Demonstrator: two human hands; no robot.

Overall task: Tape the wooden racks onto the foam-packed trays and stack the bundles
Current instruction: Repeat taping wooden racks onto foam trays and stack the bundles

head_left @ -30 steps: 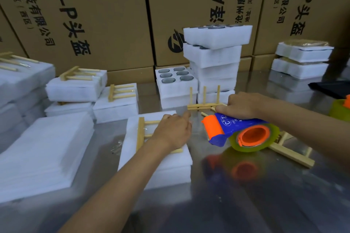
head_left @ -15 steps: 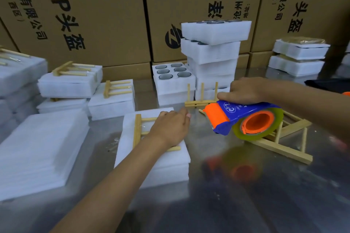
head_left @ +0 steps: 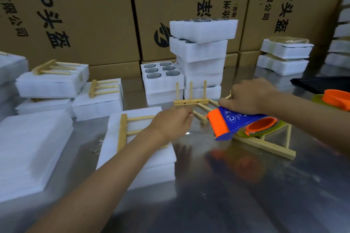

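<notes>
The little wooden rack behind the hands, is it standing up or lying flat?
Standing up: the wooden rack rests on its base bar, its three pegs pointing upward.

Two bare forearms, no sleeves in view, left hand (head_left: 171, 124), right hand (head_left: 250, 96)

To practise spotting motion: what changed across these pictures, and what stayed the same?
The right hand carried the tape dispenser slightly right, away from the foam tray. The left hand kept resting on the wooden rack. The stacks stayed put.
</notes>
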